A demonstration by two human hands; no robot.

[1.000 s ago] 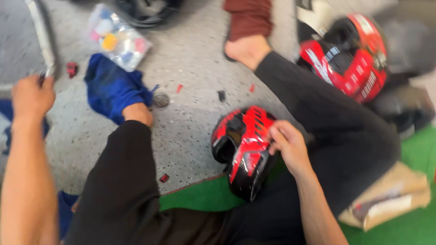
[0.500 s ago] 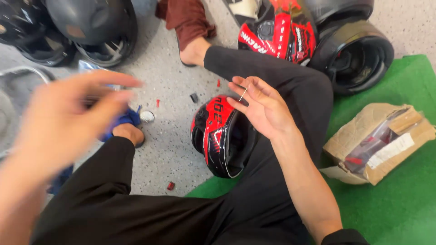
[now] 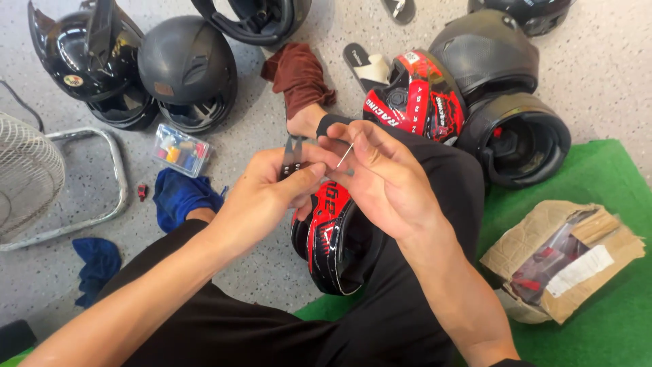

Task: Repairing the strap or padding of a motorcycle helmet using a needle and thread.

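**Hands meet over red helmet**

Left hand [image 3: 261, 197] clenched around small metal tweezers [image 3: 292, 155], tips pointing to 12 o'clock; right hand [image 3: 380, 177] pinches a thin pale pin [image 3: 345, 157] between thumb and forefinger (what kind of pin, cannot tell); fingertips of both hands touching. Red-and-black helmet [image 3: 333, 238] lies directly under the hands, between the legs; clear parts box [image 3: 180, 149] at 9 o'clock; torn cardboard parcel [image 3: 564, 258] at 4 o'clock on green mat [image 3: 611, 326].

Small metal tweezers [image 3: 292, 155] upright beside a thin pin [image 3: 345, 156].
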